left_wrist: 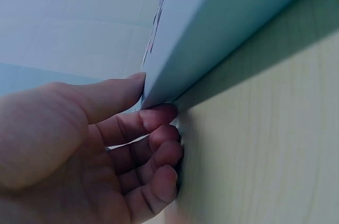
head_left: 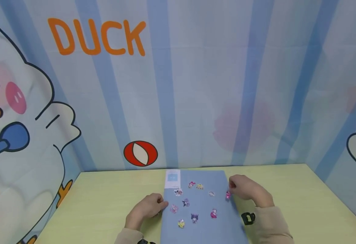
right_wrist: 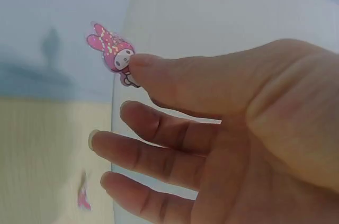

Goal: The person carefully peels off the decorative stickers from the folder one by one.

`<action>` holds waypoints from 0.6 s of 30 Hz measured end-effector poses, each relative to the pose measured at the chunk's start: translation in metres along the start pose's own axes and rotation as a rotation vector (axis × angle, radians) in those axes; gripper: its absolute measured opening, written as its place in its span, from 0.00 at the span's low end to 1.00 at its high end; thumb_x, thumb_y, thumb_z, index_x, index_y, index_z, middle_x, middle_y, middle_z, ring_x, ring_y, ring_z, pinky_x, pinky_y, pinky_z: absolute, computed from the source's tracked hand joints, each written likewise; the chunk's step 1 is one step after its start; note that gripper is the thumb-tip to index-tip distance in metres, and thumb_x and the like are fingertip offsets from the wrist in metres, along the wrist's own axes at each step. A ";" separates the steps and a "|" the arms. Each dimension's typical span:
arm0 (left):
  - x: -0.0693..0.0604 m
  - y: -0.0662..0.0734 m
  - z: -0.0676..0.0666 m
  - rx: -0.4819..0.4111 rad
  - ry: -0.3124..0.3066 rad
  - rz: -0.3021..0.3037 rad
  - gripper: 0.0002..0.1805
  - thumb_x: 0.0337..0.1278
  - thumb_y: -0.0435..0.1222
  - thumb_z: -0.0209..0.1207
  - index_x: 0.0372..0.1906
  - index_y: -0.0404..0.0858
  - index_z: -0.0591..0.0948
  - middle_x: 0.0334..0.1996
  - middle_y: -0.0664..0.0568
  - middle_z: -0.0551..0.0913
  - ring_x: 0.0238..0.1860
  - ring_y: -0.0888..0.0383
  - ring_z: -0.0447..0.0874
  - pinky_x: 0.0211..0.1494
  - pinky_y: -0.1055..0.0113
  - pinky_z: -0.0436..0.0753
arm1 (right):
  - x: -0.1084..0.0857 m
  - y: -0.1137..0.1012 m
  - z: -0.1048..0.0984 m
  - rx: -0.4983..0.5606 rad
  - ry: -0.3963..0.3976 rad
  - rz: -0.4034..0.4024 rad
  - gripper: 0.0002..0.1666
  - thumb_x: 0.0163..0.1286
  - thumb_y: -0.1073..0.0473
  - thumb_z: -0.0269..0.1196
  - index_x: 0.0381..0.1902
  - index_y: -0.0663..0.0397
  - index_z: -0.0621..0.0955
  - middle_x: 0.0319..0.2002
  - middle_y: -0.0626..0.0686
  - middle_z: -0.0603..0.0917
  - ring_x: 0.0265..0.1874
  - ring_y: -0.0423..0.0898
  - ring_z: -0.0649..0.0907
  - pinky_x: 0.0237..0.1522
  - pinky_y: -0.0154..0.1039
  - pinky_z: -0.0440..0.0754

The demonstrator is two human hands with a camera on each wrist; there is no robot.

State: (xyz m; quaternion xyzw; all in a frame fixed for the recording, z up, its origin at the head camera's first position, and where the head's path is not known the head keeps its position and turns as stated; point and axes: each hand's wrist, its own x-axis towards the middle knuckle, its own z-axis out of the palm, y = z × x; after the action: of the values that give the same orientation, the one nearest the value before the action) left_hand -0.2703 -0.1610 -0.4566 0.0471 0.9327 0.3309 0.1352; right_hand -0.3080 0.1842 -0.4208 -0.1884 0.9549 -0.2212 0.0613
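Note:
A light-blue board (head_left: 202, 230) dotted with small cartoon stickers lies on the table. My left hand (head_left: 148, 206) pinches its left edge; up close in the left wrist view, the thumb and index finger (left_wrist: 159, 115) meet at the board's edge (left_wrist: 185, 49). At the board's right edge my right hand (head_left: 249, 189) pinches a pink rabbit-hooded cartoon sticker (right_wrist: 114, 52). The thumb covers its lower part, and the other fingers are spread apart below. In the head view that sticker (head_left: 228, 195) overlaps the right border of the board.
A white label card (head_left: 172, 178) sits at the board's top-left corner. Among the stickers are a purple one (head_left: 194, 218), a yellow one (head_left: 181, 223) and a pink one (head_left: 213, 213). The pale wooden table (head_left: 104, 196) meets a striped duck-print curtain (head_left: 196, 84) behind.

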 end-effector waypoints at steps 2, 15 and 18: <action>-0.001 0.000 -0.001 -0.003 0.001 0.002 0.14 0.68 0.42 0.57 0.27 0.38 0.74 0.21 0.51 0.73 0.24 0.57 0.69 0.28 0.64 0.68 | -0.002 0.006 -0.006 0.018 0.007 0.007 0.12 0.65 0.68 0.61 0.24 0.54 0.71 0.22 0.49 0.71 0.23 0.44 0.70 0.27 0.40 0.67; -0.002 0.000 -0.005 -0.006 0.003 -0.019 0.14 0.67 0.42 0.58 0.29 0.38 0.75 0.22 0.51 0.73 0.24 0.57 0.70 0.28 0.64 0.68 | -0.021 0.063 -0.037 0.076 0.087 0.100 0.05 0.70 0.64 0.56 0.33 0.59 0.72 0.29 0.52 0.73 0.23 0.46 0.69 0.27 0.42 0.66; -0.002 0.000 -0.005 -0.005 0.001 -0.028 0.13 0.68 0.42 0.57 0.30 0.38 0.76 0.22 0.51 0.74 0.25 0.57 0.70 0.29 0.64 0.69 | -0.024 0.078 -0.041 0.074 0.109 0.145 0.06 0.70 0.63 0.55 0.34 0.60 0.72 0.27 0.53 0.72 0.23 0.47 0.69 0.27 0.42 0.66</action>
State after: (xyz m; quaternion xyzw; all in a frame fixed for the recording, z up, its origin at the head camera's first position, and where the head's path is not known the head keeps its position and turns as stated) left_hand -0.2700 -0.1638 -0.4527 0.0335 0.9325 0.3314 0.1394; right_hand -0.3197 0.2747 -0.4182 -0.1039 0.9592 -0.2610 0.0320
